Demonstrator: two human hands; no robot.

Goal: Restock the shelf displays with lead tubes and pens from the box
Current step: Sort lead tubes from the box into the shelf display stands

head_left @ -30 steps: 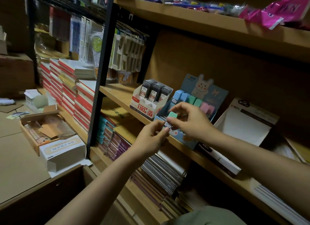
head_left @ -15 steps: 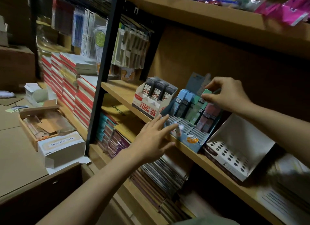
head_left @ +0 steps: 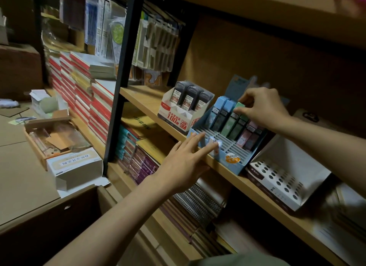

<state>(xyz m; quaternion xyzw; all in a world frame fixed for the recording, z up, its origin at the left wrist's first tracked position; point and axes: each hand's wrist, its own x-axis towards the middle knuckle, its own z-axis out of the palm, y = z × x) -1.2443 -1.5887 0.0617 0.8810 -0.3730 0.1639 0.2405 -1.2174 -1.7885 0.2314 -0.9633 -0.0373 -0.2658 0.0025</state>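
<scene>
The right hand [head_left: 263, 107], earlier pinching a green lead tube [head_left: 235, 115] beside the left hand [head_left: 184, 158], now seats it in the blue display's [head_left: 233, 166] back row; the left fingers now spread flat on its front edge.

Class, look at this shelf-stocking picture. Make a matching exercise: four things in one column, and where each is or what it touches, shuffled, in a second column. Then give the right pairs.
Things
1. left hand
2. right hand
3. black lead tubes
4. white holed display

Places
A. in the red-and-white box
B. pinching the green lead tube
C. right of the blue display
D. fingers straight, on the blue display's front edge

Pairs: 1-D, 2-B, 3-A, 4-C
</scene>
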